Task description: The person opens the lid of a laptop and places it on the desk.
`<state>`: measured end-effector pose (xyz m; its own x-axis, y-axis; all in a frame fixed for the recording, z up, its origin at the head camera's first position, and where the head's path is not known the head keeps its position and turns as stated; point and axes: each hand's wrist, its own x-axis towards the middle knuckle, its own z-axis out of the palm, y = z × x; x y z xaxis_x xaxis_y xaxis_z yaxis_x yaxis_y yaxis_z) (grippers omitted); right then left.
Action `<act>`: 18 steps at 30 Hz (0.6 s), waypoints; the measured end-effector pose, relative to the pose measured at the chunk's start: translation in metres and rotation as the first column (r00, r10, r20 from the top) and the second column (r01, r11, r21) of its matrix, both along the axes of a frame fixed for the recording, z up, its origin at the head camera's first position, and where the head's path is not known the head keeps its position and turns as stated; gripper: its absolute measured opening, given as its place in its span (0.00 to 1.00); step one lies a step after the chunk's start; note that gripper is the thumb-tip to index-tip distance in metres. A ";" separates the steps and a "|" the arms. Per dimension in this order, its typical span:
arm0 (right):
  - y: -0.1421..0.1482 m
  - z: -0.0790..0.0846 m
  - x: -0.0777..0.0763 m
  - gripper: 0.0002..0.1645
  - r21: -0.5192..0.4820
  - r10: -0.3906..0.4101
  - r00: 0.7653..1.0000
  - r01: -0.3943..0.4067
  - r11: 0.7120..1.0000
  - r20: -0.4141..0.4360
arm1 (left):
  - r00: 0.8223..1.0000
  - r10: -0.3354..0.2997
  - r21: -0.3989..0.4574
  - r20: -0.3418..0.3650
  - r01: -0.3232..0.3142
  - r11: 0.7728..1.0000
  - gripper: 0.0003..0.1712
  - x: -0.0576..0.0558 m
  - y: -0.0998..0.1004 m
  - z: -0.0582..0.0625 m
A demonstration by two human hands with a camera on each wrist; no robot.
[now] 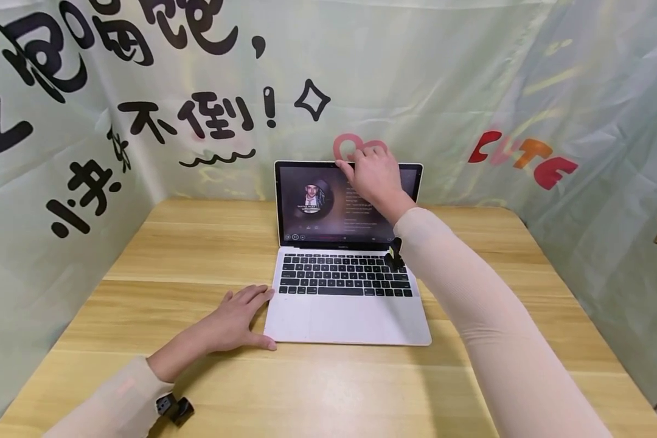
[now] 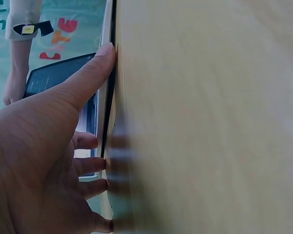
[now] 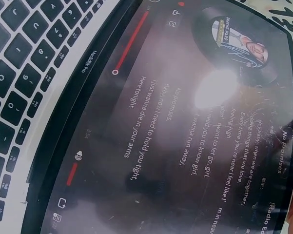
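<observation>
An opened silver laptop (image 1: 306,319) stands on the wooden table, its screen (image 1: 334,207) lit with a music player. In the right wrist view the lyrics on that screen (image 3: 175,131) are legible. My right hand (image 1: 376,176) grips the top edge of the lid, thumb in front and fingers over the edge, partly hidden behind it. Beside the laptop's front left corner, my left hand (image 1: 232,322) rests on the table. Its thumb touches the front corner and its spread fingers lie along the left side, as the left wrist view shows the hand (image 2: 44,136) against the laptop's edge.
The wooden table (image 1: 350,389) extends around the laptop. Pale green cloth (image 1: 416,73) with black and coloured lettering hangs behind and at both sides. A small black device (image 1: 175,409) is worn on the left wrist, another black device (image 1: 394,255) on the right.
</observation>
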<state>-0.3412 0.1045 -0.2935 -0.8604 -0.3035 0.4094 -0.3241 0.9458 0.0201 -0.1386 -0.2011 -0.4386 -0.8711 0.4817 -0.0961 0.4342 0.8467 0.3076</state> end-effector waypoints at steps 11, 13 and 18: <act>-0.002 -0.006 -0.015 0.41 0.015 -0.041 0.997 0.041 0.999 0.057 | 1.000 0.001 -0.007 0.012 -0.001 1.000 0.67 0.000 0.000 -0.001; -0.004 -0.006 -0.018 0.41 0.009 -0.052 0.996 0.051 0.999 0.068 | 1.000 0.002 -0.006 0.010 -0.002 1.000 0.68 0.000 -0.001 -0.001; -0.006 -0.006 -0.024 0.41 0.007 -0.077 0.993 0.077 0.997 0.092 | 1.000 -0.004 -0.002 -0.004 0.004 1.000 0.68 -0.001 -0.001 -0.001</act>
